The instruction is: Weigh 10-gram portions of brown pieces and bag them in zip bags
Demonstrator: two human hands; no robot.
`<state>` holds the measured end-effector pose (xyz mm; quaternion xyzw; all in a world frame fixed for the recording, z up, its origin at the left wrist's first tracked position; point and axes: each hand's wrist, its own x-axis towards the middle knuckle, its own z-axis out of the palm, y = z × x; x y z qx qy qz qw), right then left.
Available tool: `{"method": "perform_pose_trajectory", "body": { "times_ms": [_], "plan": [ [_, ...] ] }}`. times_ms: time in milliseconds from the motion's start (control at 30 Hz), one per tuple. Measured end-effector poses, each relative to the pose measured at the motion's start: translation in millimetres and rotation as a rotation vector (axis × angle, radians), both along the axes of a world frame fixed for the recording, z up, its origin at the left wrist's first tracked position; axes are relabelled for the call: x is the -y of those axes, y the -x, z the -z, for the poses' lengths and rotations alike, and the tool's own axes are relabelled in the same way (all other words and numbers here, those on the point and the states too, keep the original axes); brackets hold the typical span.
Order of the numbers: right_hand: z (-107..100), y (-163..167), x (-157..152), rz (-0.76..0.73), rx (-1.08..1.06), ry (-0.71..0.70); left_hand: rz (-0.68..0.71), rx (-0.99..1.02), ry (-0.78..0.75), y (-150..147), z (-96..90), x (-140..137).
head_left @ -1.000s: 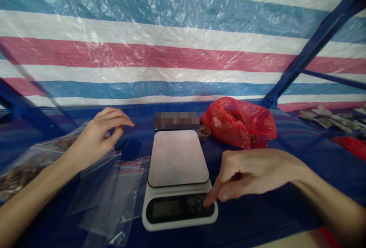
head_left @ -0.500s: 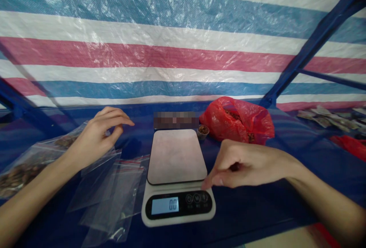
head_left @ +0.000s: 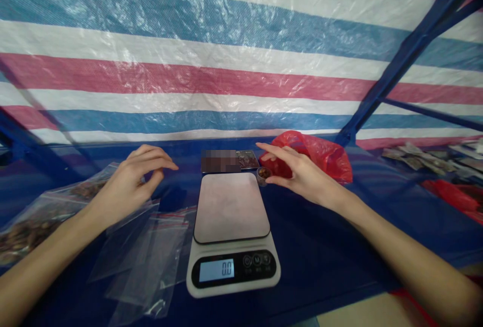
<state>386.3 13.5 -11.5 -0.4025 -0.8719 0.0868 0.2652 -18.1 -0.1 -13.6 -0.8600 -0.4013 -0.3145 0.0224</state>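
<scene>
A white digital kitchen scale (head_left: 233,209) lies in front of me, its lit display (head_left: 216,270) reading 0.0 and its plate bare. My right hand (head_left: 296,171) is beyond the scale's far right corner, thumb and fingers apart around a small cup (head_left: 263,175) of brown pieces; whether it touches the cup I cannot tell. Behind that hand is a red plastic bag (head_left: 324,156). My left hand (head_left: 138,173) hovers left of the scale with curved, parted fingers and nothing in it. Below it lie clear zip bags (head_left: 147,261), flat and overlapping.
Filled clear bags (head_left: 33,231) of brown pieces lie at the left. A dark flat box (head_left: 248,159), partly blurred out, sits behind the scale. Blue metal posts (head_left: 392,60) and a striped tarp (head_left: 196,80) stand behind. More packets (head_left: 418,158) and red plastic (head_left: 455,196) lie far right.
My right hand has left the scale's button panel, moved forward to the small cup and opened. My left hand has barely moved. The display still reads 0.0.
</scene>
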Motion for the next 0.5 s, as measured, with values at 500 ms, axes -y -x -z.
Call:
{"method": "perform_pose_trajectory", "body": {
  "times_ms": [500],
  "plan": [
    [-9.7, 22.8, 16.5, -0.052, -0.267, 0.029, 0.015, -0.007, 0.026, 0.1, 1.4, 1.2]
  ]
}}
